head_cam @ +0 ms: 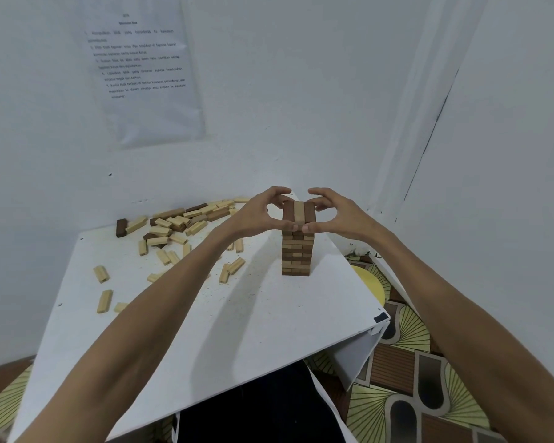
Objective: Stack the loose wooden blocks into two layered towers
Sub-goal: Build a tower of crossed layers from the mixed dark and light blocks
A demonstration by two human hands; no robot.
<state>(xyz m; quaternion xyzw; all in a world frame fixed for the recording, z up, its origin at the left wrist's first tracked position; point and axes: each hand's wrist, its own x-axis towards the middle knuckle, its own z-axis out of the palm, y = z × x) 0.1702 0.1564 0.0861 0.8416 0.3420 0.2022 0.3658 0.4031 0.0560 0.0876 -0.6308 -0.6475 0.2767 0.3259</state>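
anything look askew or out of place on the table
Nothing stands out. The tower stands straight, left hand and right hand pinching its top layer; loose blocks lie scattered on the table.

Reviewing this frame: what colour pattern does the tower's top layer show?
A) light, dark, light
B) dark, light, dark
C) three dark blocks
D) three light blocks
B: the top layer has one light block between two dark ones, pinched by the left hand and right hand.

place: plain home room corner | 11 o'clock: printed instruction sheet (144,75) on white wall (301,91) | centre: white table (253,314) | 4 o'clock: patterned floor (413,362)
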